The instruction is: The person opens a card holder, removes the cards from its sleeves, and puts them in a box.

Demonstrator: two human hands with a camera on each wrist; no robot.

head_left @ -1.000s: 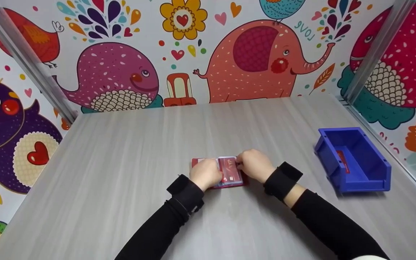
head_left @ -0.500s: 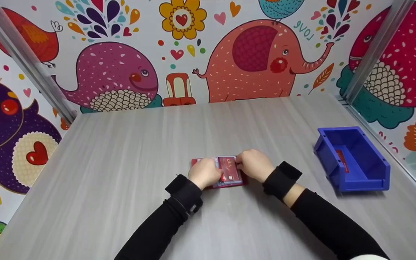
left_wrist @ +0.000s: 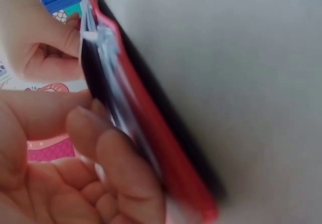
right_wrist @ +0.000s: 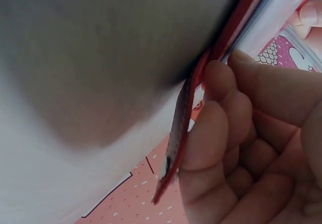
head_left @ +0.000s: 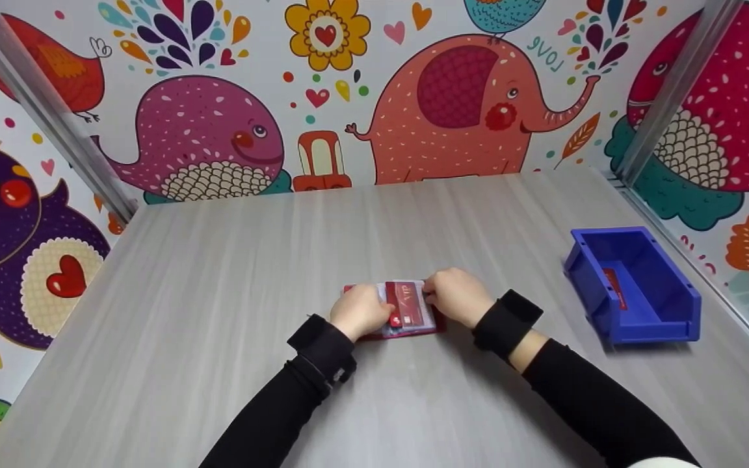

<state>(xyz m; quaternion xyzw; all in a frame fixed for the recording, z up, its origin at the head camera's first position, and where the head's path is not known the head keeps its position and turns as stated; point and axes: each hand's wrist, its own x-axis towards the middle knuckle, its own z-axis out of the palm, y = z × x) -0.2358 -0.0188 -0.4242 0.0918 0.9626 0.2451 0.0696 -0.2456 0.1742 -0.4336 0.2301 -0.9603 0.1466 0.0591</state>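
Observation:
A card holder [head_left: 428, 321] with a red cover and clear plastic sleeves lies spread on the table between both hands. On its pages is a red card [head_left: 407, 304] marked "VIP", jutting leftward past its sleeve. My left hand [head_left: 360, 311] pinches the card's left edge and hides the holder's left side. In the left wrist view, the left fingers [left_wrist: 126, 168] curl close against the red cover [left_wrist: 151, 118]. My right hand [head_left: 459, 298] pinches the holder's upper right edge; in the right wrist view a red strap-like flap [right_wrist: 182, 116] hangs beside its fingers.
A blue plastic bin [head_left: 634, 286] stands on the right of the table [head_left: 231, 279], with a red card-like piece [head_left: 615, 288] inside. Panels with cartoon animals [head_left: 459, 110] border the table at the back and sides.
My left hand has shifted slightly left, and the red card has slid left with it, exposing more clear sleeve on the right. The right hand stays at the holder's edge.

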